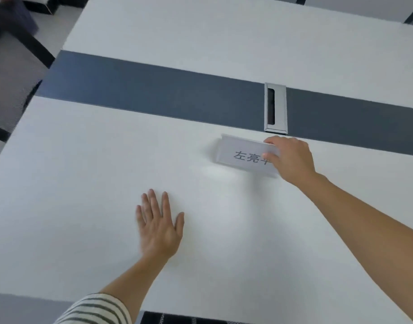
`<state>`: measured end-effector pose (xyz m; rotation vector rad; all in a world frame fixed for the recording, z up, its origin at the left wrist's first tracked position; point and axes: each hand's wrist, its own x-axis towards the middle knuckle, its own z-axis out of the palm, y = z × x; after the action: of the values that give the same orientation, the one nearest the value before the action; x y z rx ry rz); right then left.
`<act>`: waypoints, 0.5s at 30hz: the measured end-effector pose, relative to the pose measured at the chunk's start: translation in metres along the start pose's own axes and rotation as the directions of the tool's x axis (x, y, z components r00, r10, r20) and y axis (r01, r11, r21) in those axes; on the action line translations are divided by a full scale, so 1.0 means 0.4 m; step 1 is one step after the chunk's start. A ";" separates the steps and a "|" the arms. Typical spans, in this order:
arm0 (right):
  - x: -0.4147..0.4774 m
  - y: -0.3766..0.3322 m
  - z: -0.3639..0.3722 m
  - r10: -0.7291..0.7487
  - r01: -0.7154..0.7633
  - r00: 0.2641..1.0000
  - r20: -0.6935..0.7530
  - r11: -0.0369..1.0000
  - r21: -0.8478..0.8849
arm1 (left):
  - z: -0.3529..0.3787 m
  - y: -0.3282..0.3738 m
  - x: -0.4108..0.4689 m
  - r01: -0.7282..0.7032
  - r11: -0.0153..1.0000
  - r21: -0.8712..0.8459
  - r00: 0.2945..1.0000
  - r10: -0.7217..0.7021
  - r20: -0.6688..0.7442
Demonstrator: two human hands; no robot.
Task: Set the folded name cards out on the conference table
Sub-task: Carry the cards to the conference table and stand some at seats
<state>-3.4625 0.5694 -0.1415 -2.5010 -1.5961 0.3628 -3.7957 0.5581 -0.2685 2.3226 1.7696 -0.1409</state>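
Name card (244, 153) on table (83, 183), before cable port (276, 108)

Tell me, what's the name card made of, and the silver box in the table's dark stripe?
The name card looks like white paper in a clear, shiny plastic holder: its edges look see-through. The silver box seems brushed metal, from its dull sheen, though it could be painted plastic.

The right hand (292, 160) is covering the right end of the name card (241, 152), hiding most of its third printed character. Just beyond the card, the cable box (279, 106) is showing only darkness in its slot — contents unreadable. Far left of the card, dark furniture (12, 26) is blurring and being cut off at the top edge.
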 end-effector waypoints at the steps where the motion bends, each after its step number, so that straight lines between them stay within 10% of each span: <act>1: 0.028 0.007 0.009 -0.009 0.009 1.000 -0.001 1.000 -0.002 | 0.002 0.001 0.001 0.002 1.000 0.008 1.000 -0.002 0.009; 15: 0.056 0.003 0.106 -0.172 0.159 0.984 -0.039 0.963 -0.217 | 0.002 0.004 0.008 0.037 0.998 0.057 0.997 -0.041 0.073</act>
<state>-3.4645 0.5893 -0.1853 -2.4744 -1.8956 0.1010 -3.7934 0.5606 -0.2696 2.2901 1.7980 -0.2824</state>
